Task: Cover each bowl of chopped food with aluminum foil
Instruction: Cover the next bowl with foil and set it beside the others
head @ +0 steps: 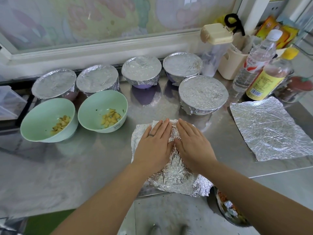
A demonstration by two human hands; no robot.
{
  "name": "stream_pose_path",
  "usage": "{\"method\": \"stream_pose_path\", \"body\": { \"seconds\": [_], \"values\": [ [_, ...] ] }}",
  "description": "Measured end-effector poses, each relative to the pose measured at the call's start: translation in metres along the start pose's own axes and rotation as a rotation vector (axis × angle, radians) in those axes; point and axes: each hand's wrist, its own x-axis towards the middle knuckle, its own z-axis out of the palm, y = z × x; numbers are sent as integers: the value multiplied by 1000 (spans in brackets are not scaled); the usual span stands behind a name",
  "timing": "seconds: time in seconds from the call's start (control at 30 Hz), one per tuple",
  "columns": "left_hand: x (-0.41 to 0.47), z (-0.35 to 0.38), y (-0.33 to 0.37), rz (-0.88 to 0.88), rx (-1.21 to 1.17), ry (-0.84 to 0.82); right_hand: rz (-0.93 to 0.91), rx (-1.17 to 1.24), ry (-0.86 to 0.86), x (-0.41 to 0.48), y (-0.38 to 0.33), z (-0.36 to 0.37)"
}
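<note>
Nearest, at the front edge of the steel table (81,167), a crumpled foil sheet (172,178) is draped over something rounded; what is under it is hidden. Both hands lie on top of this sheet, palms down. The left hand (153,148) and the right hand (194,148) each have straight fingers kept together, pressing flat on the foil and not curled around anything. Their thumbs almost meet in the middle. The left hand wears a ring (151,135).

A little farther, to the left, two uncovered bowls stand side by side. The left green bowl (40,116) and the right green bowl (94,106) each hold a few chopped yellowish pieces. To the right, a spare foil sheet (269,131) lies flat on the table. Beyond the hands stands a large covered bowl (203,94), with foil tight over its rim.

At the back, under the window frame, four foil-covered bowls stand in a row: the first (54,83), the second (97,78), the third (141,70), which has a purple base, and the fourth (183,64). At the far right stand a clear bottle (255,60) and a yellow-label bottle (269,77).
</note>
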Motion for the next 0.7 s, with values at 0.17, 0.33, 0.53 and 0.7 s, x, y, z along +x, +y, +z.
{"method": "stream_pose_path", "body": {
  "seconds": [0.17,0.33,0.53,0.7],
  "values": [
    [7,-4,1,-30,-34,-55,43,21,-45,5,-4,-10],
    [3,-1,4,-79,-37,-14,88,64,-2,1,-6,-8],
    [7,-6,7,-187,-150,2,255,204,15,8,-9,-12],
    [19,-15,4,-362,-464,62,330,282,23,14,-6,-12]
  ]
}}
